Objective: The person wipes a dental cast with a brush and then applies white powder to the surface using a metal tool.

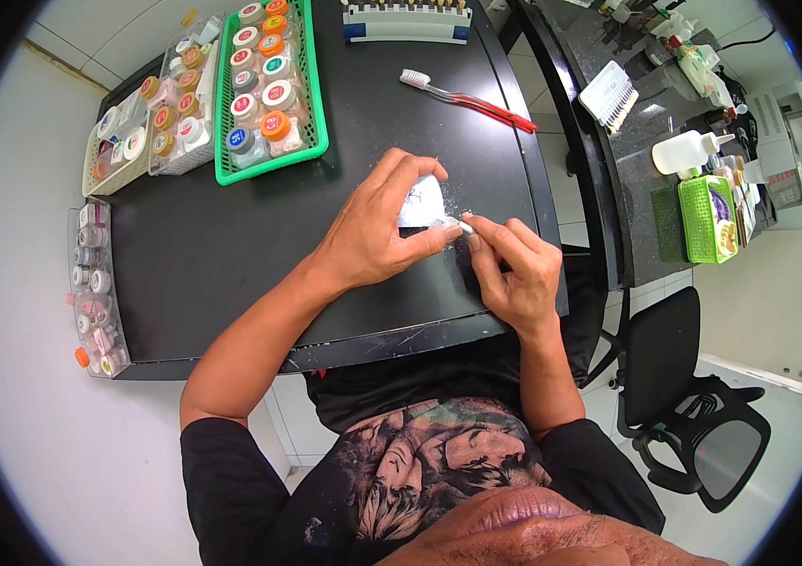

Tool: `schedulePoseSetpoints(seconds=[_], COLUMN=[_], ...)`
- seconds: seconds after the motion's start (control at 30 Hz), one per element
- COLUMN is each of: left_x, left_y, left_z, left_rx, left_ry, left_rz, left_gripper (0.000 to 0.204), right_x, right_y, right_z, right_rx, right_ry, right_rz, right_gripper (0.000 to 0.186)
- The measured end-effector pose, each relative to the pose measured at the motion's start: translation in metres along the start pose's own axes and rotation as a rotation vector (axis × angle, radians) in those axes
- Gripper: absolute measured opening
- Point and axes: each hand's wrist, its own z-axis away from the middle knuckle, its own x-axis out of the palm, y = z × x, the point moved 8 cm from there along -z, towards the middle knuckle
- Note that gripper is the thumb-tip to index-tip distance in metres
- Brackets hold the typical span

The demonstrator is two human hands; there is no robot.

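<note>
My left hand [373, 222] is curved around a white, plaster-like block [423, 202] with dark handwritten marks. Its thumb lies along the near edge and its fingers reach over the far side. At the block's near right corner, the thumb and index finger of my right hand [519, 269] pinch a small whitish piece [463, 225], whose exact kind I cannot make out. White crumbs and dust speckle the black table [222, 274] around the block. Farther off lies a toothbrush [467, 100] with a red handle and white bristles.
A green basket [321, 123] of lidded jars stands at the far left, beside clear trays [184, 162] of more jars. At the back is a rack [408, 26]. The right counter [637, 179] bears a white squeeze bottle [689, 153] and green basket [693, 226]. An office chair [660, 358] stands right.
</note>
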Motion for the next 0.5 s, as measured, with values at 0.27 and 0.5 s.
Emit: schedulePoseSetpoints(seconds=[0.27, 0.5], left_x=[0.0001, -0.0001], left_y=[0.0011, 0.0003], left_z=[-0.0007, -0.0009], left_rx=[-0.007, -0.014], left_ry=[-0.006, 0.003], left_rz=[0.024, 0.022], left_gripper=[0.058, 0.057], right_x=[0.001, 0.0011], right_y=[0.0003, -0.0004], right_z=[0.0, -0.0009], right_rx=[0.003, 0.002], right_ry=[-0.016, -0.015], right_rz=[-0.006, 0.008], right_gripper=[0.025, 0.024])
